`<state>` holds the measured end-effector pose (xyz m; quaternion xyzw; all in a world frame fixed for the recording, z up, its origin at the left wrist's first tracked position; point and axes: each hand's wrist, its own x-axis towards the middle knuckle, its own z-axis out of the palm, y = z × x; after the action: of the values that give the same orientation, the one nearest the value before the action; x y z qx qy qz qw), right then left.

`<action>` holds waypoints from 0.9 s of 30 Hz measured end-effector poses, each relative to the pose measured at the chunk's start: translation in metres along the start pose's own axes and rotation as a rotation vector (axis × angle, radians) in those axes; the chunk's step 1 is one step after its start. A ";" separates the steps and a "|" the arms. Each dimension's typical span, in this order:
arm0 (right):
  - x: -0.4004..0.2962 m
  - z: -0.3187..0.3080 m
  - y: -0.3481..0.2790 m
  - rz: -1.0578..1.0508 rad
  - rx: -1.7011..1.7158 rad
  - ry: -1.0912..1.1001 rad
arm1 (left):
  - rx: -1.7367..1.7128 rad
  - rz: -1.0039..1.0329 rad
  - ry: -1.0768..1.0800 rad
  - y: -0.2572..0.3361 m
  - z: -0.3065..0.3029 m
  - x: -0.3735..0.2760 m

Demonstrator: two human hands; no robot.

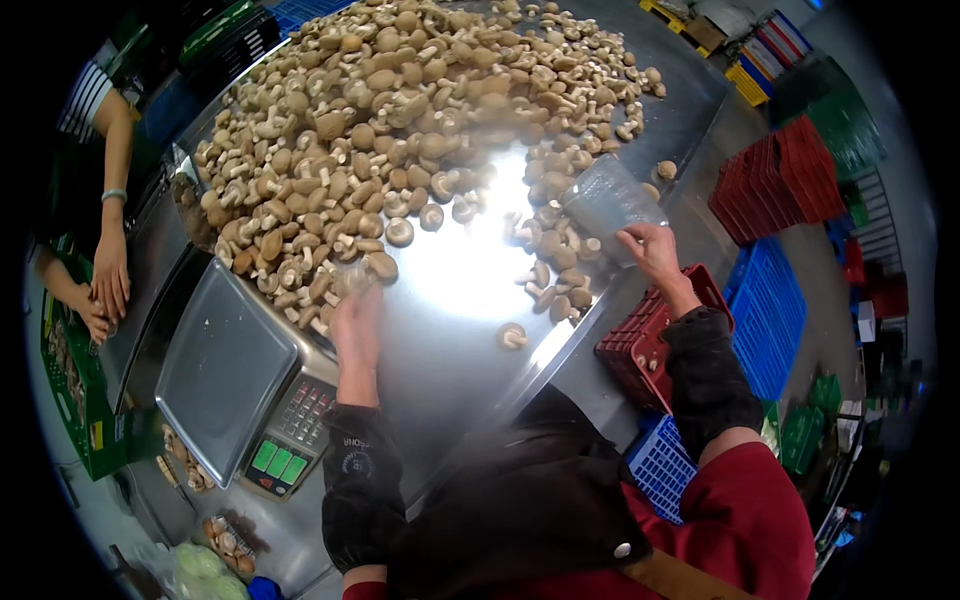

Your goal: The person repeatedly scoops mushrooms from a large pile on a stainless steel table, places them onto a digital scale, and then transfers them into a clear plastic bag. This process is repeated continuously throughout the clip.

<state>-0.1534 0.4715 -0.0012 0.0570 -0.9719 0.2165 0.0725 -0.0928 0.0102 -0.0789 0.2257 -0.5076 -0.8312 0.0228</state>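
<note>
A large heap of brown-capped mushrooms (360, 135) covers much of the stainless steel table (442, 360). My left hand (356, 322) is at the heap's near edge, beside the scale; it is blurred, and whether its fingers hold a mushroom cannot be told. My right hand (654, 251) grips the near edge of a clear plastic container (611, 199), held tilted over the table's right edge. Mushrooms lie beside and partly behind the container. A single mushroom (513, 336) rests near the table's front edge.
A digital scale (225, 367) with a bare metal pan stands left. A red crate (634, 337) holding a few mushrooms is below my right forearm, near a blue crate (664, 465). Stacked red crates (776, 180) stand right. Another person's hands (109, 292) are far left, by a green crate (97, 427).
</note>
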 end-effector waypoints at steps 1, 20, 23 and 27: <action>0.000 -0.001 0.002 -0.018 0.000 -0.005 | 0.206 0.019 -0.067 -0.003 0.004 0.002; -0.002 0.073 -0.208 -0.638 0.319 -0.546 | -0.605 -0.495 -0.078 0.025 -0.008 -0.133; 0.005 0.110 -0.234 -0.952 0.338 -0.611 | -0.851 -0.533 -0.056 0.026 -0.012 -0.128; 0.047 0.149 -0.264 -1.041 0.396 -0.591 | -0.654 -0.245 0.084 0.013 -0.023 -0.062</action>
<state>-0.1790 0.1664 -0.0179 0.5925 -0.7372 0.3037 -0.1150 -0.0300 0.0009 -0.0546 0.2997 -0.1822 -0.9363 0.0147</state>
